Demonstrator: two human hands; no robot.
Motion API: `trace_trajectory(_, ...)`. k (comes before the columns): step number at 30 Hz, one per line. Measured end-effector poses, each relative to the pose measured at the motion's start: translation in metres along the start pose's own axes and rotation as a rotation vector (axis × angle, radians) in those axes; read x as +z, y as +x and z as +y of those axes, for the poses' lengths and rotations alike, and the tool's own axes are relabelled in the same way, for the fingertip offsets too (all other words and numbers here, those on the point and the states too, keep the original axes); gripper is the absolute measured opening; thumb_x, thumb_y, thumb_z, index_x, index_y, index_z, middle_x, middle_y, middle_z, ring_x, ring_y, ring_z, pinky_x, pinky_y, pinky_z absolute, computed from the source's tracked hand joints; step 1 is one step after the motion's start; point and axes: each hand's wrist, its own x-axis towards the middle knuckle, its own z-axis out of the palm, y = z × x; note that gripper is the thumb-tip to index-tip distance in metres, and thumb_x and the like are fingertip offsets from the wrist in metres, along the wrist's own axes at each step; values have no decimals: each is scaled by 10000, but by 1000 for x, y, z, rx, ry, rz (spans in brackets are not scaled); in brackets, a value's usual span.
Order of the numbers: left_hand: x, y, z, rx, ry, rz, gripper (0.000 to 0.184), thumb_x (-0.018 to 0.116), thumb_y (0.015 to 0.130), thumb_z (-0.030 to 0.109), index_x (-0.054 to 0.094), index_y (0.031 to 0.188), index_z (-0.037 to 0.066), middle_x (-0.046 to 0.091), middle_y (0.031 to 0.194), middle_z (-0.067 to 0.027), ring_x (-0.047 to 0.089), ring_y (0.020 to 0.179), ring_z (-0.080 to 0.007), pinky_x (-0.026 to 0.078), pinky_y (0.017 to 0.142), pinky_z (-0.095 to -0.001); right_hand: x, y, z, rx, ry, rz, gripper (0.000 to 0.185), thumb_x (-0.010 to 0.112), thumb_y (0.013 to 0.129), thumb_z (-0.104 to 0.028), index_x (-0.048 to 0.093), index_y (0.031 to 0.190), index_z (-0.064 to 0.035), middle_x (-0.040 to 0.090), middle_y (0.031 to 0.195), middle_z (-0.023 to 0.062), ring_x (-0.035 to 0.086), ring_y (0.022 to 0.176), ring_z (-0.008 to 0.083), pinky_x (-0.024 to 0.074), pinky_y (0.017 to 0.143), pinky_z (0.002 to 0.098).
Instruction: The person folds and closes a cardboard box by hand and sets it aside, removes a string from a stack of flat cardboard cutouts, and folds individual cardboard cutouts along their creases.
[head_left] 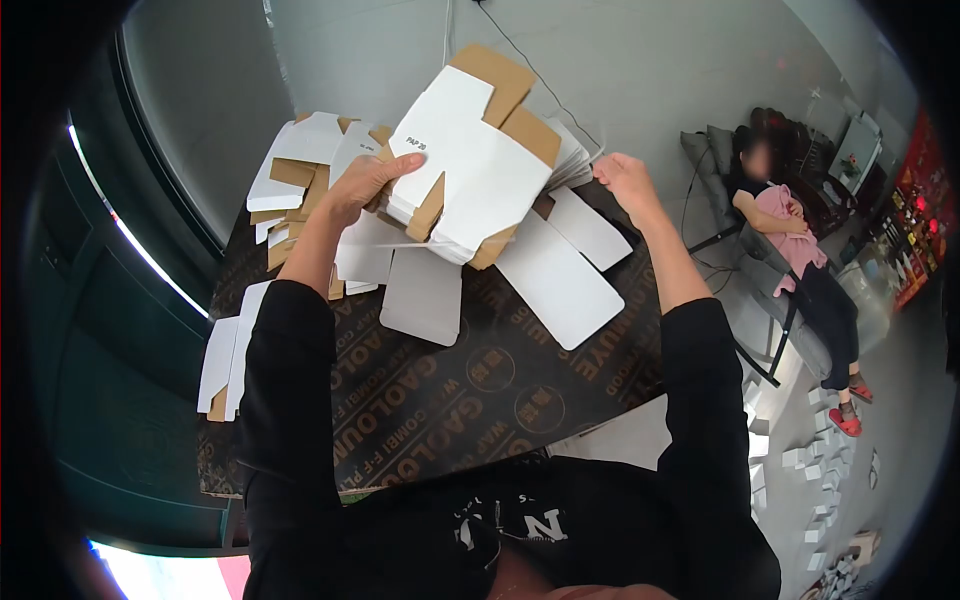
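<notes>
A thick stack of flat white-and-brown cardboard box blanks [455,150] is held up over the dark printed table. My left hand [368,185] grips its left edge, the thumb on top near the printed "PAP 20". To the right of the stack, my right hand [625,182] is raised with its fingers curled together; what they hold, if anything, is too small to make out. A thin pale strand runs across the lower part of the stack. Loose white blanks [565,285] lie beneath it.
More blanks [310,140] lie at the table's back left, others [225,365] at its left edge. The dark table [480,390] bears printed lettering. At the right, a person [780,220] reclines on a chair, with small white boxes [825,470] on the floor.
</notes>
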Motion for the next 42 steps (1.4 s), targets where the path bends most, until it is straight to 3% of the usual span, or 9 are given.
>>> trace_trajectory(2,-7,6,-6,-141,-52,9,873,852,627,604,602,1037,-125,651,911,-204,643,758,-281,513,643,-320,3,6,20,-116,-356,4,289,527,907,-209,631,859,56,696,896,112,611,721,253,511,692,373)
trace_trajectory(5,5,11,-9,-134,-180,48,897,826,638,633,605,1083,-114,650,976,-228,639,816,-301,493,675,-342,3,-8,38,-159,-386,-11,371,505,909,-279,642,883,65,713,926,110,624,801,309,500,764,416)
trace_trajectory(7,16,13,-12,-129,-309,84,922,801,649,661,608,1129,-102,649,1041,-252,635,875,-321,473,707,-364,-2,-27,19,18,-724,-109,399,517,902,-301,644,900,77,710,960,175,628,896,373,483,795,426)
trace_trajectory(12,25,13,12,-328,-271,57,1009,774,635,705,581,1248,-73,616,1187,-278,595,1035,-392,445,810,-488,9,-53,-3,149,-1039,-127,413,544,880,-315,650,842,82,700,927,206,633,876,402,489,771,416)
trace_trajectory(17,26,16,15,-284,-242,80,1092,749,617,748,543,1306,-74,570,1278,-293,558,1121,-456,402,882,-619,10,-51,10,181,-740,-179,405,559,874,-314,664,844,76,685,885,233,626,799,391,486,711,407)
trace_trajectory(22,19,30,4,-190,-282,110,1125,750,602,757,521,1339,-61,537,1328,-296,514,1190,-486,342,954,-669,-21,-47,26,181,-680,-120,375,552,879,-288,659,862,71,681,870,206,615,779,353,484,707,395)
trace_trajectory(26,8,46,-3,-203,-267,90,1120,759,608,742,513,1348,-61,519,1348,-298,503,1208,-481,343,966,-658,-67,-51,52,208,-622,-67,346,545,884,-263,655,880,65,677,855,179,604,759,315,482,703,383)
trace_trajectory(33,-5,62,-14,-233,-242,52,1111,776,619,712,497,1365,-63,484,1389,-303,480,1243,-471,346,991,-637,-54,-66,58,251,-538,3,304,535,891,-225,649,908,57,672,833,138,587,730,258,480,697,366)
trace_trajectory(42,-6,49,-10,-99,25,206,785,741,770,567,606,1202,-75,629,1135,-265,625,972,-362,502,843,-447,-36,-60,50,153,-581,-13,319,549,870,-250,661,928,43,690,877,164,610,785,330,494,751,392)
